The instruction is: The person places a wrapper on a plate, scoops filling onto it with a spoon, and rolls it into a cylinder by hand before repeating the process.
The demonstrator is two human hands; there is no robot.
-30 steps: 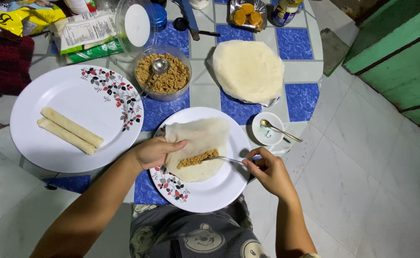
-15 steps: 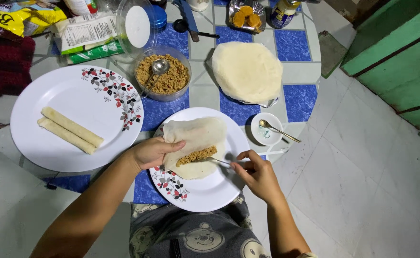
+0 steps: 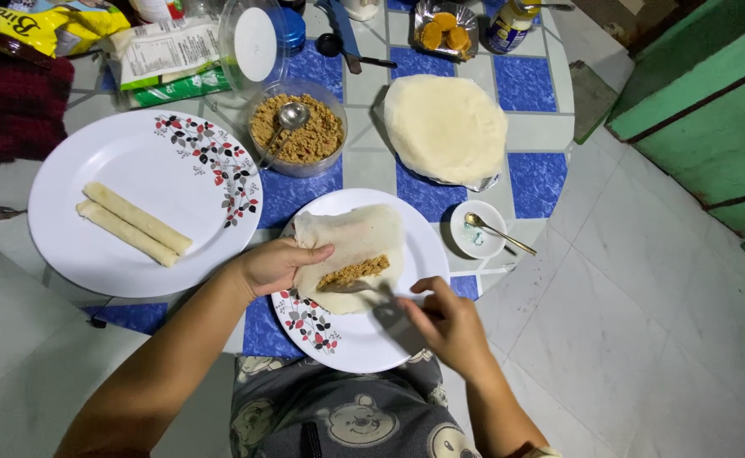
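Landmark: the near plate [image 3: 364, 343], floral-rimmed, on the tiled table [image 3: 364, 170]. Beyond it stand a bowl of brown filling [image 3: 298, 129] and a stack of wrappers [image 3: 445, 127]; to its left, a large plate [image 3: 139, 199] bearing two finished rolls [image 3: 131, 223]; to its right, a small dish [image 3: 477, 230] with a spoon. On the near plate lies one pale round wrapper [image 3: 357, 242] carrying a strip of filling. Left hand [image 3: 275, 265] fingers press together on the wrapper's left edge. Right hand [image 3: 449, 322] fingers pinch a fork [image 3: 357, 287] at the filling.
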